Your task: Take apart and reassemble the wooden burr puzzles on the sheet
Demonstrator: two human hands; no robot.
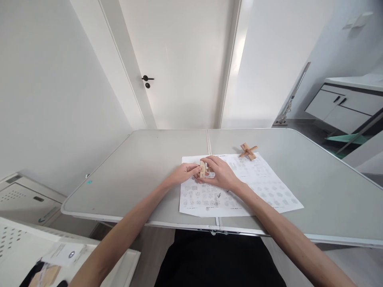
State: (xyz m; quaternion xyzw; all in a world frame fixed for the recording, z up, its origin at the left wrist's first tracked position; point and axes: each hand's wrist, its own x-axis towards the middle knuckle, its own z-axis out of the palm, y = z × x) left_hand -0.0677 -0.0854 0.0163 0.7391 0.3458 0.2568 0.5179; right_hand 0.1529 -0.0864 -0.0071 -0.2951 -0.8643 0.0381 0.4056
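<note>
Wood pieces (202, 169): small cluster, above the sheet; pinched by the left hand (182, 173), spanned by thumb and fingers of the right hand (223, 174), apparently to keep parts together.
Sheet (263, 179): printed, flat beneath both hands, probably for easy viewing.
Cross (248, 152): wooden, at sheet's far edge, seemingly within reach.
Table (149, 159): grey, supporting sheet.

A smooth, matt grey surface with pale, metal-looking edging is seen on the table (119, 171). By its far edge, right of centre, plain pale wood is shown in the crossed pieces (248, 152). Thin, matt white paper is seen in the printed sheet (269, 187), laid towards the near edge. Light wood is also shown in the held block (202, 169); a faint sheen is carried by the smooth white door (185, 59).
</note>
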